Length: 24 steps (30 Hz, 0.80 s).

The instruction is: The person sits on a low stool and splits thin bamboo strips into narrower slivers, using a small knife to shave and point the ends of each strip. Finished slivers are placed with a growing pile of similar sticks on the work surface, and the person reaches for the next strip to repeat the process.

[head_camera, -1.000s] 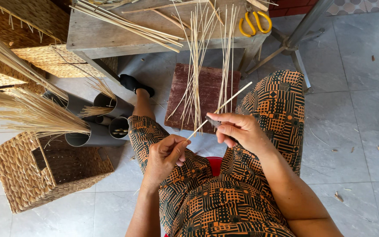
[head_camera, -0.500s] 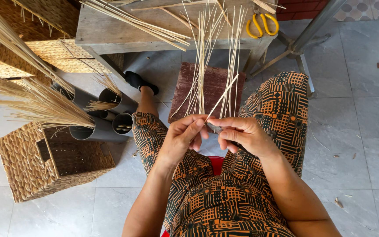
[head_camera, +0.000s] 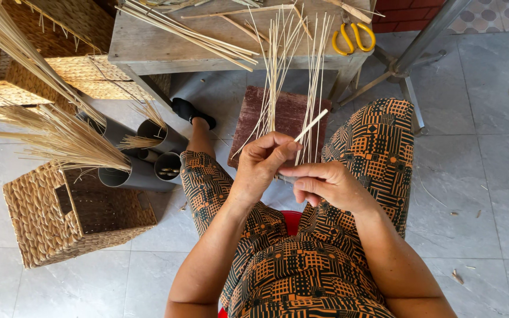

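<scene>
Fingers [head_camera: 278,154] of both hands pinch the reed strip [head_camera: 312,124].

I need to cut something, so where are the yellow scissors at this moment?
In the head view, the yellow scissors lie on the wooden table at its right end, beside the upright thin sticks.
</scene>
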Motion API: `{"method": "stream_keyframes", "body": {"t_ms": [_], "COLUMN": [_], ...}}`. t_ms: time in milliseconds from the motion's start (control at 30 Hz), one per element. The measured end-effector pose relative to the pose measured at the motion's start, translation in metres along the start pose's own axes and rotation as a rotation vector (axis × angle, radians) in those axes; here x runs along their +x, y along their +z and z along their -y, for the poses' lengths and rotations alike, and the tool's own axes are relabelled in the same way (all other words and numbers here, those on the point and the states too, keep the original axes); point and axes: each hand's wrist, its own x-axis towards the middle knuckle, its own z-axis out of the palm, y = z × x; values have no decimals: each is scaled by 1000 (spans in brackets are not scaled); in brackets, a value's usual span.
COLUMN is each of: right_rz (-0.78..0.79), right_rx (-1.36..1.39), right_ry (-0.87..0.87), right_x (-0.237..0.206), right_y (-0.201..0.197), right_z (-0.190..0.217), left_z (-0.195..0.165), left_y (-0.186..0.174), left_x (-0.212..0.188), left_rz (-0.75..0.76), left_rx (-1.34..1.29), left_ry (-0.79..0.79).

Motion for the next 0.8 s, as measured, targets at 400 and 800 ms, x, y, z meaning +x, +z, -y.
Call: {"method": "stream_keyframes", "body": {"t_ms": [400, 800], "right_rz": [635, -206], "right_rx": [154, 87], "right_ry": [98, -75], "right_x": [-9, 31], "right_y": [18, 40], "right_z": [27, -12], "left_z": [-25, 54], "left_y": [-22, -68], "left_x": [24, 13], "left_rz": [-162, -25], "left_rx": [148, 516], "left_ry": [35, -106]}}
